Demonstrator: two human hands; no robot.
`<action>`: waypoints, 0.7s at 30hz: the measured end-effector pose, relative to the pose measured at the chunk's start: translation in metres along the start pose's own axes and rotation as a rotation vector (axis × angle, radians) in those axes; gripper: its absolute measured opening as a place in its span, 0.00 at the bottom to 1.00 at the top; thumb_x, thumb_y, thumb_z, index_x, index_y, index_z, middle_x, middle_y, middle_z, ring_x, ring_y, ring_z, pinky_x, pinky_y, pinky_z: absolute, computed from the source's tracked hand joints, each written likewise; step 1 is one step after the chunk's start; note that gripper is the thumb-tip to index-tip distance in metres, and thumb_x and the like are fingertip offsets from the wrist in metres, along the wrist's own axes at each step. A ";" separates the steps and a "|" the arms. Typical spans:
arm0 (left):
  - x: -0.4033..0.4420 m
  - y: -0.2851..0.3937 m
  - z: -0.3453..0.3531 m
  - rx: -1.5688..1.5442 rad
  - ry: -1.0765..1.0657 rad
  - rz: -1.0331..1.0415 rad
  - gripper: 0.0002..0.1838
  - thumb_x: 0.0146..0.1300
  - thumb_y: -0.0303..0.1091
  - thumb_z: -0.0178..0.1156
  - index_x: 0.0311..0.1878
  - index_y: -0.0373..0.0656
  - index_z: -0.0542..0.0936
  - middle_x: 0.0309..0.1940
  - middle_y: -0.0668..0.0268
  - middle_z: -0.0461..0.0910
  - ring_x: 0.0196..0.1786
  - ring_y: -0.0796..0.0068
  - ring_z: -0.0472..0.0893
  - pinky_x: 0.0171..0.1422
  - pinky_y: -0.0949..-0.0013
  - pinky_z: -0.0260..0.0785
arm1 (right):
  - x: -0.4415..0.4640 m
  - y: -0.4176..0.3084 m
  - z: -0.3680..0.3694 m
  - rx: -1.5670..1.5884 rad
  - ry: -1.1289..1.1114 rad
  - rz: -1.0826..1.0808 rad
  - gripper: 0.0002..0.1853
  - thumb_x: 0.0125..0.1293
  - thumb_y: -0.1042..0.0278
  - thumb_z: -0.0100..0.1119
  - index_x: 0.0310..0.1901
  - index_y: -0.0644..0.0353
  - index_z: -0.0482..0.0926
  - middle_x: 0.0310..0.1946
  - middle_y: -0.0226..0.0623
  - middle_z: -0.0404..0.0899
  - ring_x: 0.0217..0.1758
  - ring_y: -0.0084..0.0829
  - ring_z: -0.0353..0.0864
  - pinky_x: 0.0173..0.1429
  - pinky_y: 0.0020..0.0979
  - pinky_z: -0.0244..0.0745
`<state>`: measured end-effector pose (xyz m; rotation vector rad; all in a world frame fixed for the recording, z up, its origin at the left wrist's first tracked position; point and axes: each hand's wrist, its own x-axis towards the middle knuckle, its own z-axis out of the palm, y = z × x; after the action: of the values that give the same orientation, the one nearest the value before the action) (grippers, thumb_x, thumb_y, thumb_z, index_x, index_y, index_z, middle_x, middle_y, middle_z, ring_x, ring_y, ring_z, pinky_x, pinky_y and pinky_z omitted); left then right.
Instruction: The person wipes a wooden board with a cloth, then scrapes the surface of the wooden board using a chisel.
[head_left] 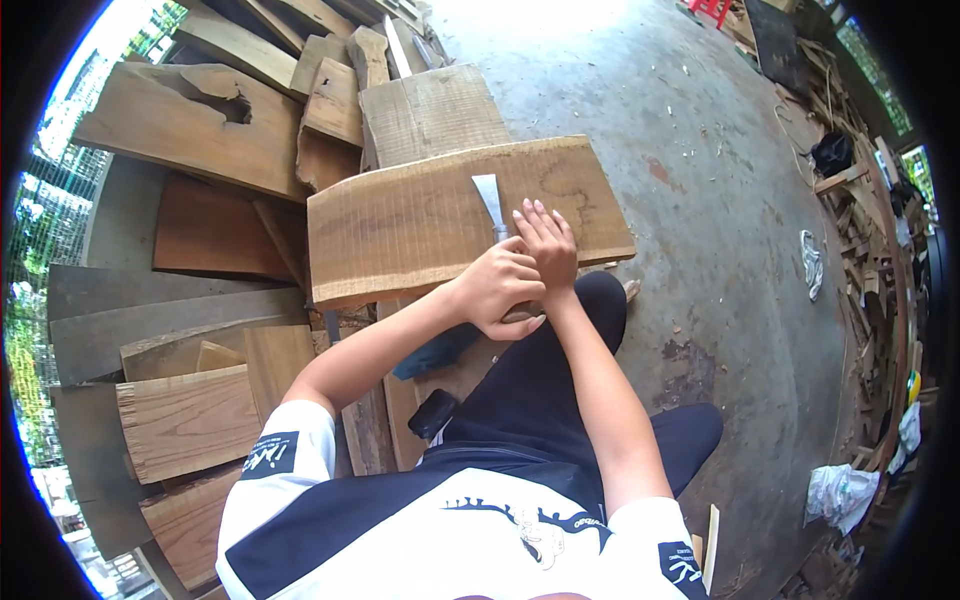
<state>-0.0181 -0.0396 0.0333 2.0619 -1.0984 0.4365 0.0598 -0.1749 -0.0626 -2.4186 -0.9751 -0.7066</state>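
On a thick wooden board (400, 220) across the middle of the head view, a chisel (487, 195) with a flat, flared metal blade points away from me. My left hand (498, 287) is closed around its handle, which the fingers mostly hide. Just right of the tool, my right hand (546, 240) rests on the board with its fingers stretched forward. Its wrist lies against my left hand. Pale saw lines and darker grain mark the board's upper face.
Several planks and slabs (190, 420) are stacked at the left, one slab (170, 115) having a ragged hole. A dark object (433, 413) lies beside my leg. Concrete floor (700, 250) extends at the right towards piled wood scraps (870, 290) and a white bag (843, 497).
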 end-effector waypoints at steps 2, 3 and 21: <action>-0.008 -0.007 0.015 0.031 -0.036 0.060 0.18 0.54 0.47 0.63 0.21 0.45 0.71 0.19 0.64 0.71 0.27 0.60 0.74 0.47 0.56 0.66 | 0.001 0.000 0.000 -0.001 0.005 -0.009 0.18 0.67 0.67 0.58 0.57 0.53 0.86 0.65 0.35 0.82 0.71 0.33 0.78 0.74 0.43 0.69; -0.008 -0.006 0.018 0.046 -0.041 0.055 0.18 0.53 0.47 0.63 0.21 0.45 0.71 0.19 0.64 0.72 0.27 0.60 0.74 0.47 0.56 0.66 | 0.000 0.000 0.000 0.001 0.002 -0.011 0.18 0.67 0.67 0.58 0.57 0.53 0.86 0.65 0.35 0.82 0.71 0.33 0.78 0.74 0.43 0.69; -0.022 -0.004 0.007 0.056 -0.055 0.032 0.17 0.55 0.47 0.64 0.23 0.44 0.72 0.21 0.63 0.72 0.29 0.59 0.75 0.50 0.56 0.69 | 0.005 -0.004 -0.008 0.065 0.003 0.018 0.19 0.65 0.70 0.56 0.56 0.55 0.86 0.63 0.39 0.83 0.70 0.37 0.79 0.75 0.45 0.68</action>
<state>-0.0274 -0.0306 0.0139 2.1190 -1.1654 0.4329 0.0576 -0.1750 -0.0527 -2.3666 -0.9587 -0.6616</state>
